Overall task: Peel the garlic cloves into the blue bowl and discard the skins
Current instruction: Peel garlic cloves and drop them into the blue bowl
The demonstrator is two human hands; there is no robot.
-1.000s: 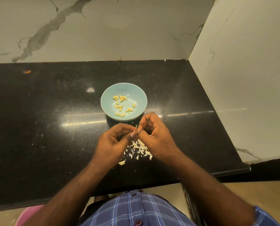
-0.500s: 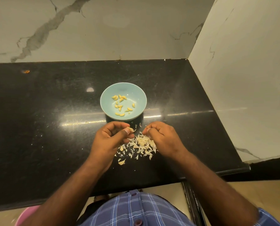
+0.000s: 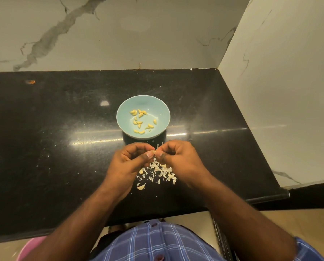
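Left hand (image 3: 131, 161) and right hand (image 3: 178, 157) both pinching one garlic clove (image 3: 154, 152), fingers curled tight. Skins (image 3: 159, 171) lying under hands. Blue bowl (image 3: 123, 117) holding peeled cloves (image 3: 141, 121).

**Black stone counter in a marble-walled corner**

A polished black stone countertop (image 3: 44, 147) fills a corner, speckled with pale flecks and carrying bright streaks of reflected light (image 3: 93, 141) across its middle. Behind it rises a white marble back wall with grey veins (image 3: 119, 34); a second white marble side wall (image 3: 281, 91) closes the right side at an angle. Beige floor (image 3: 298, 219) shows beyond the counter's front edge, and a pink rounded object (image 3: 31, 247) sits low at the left
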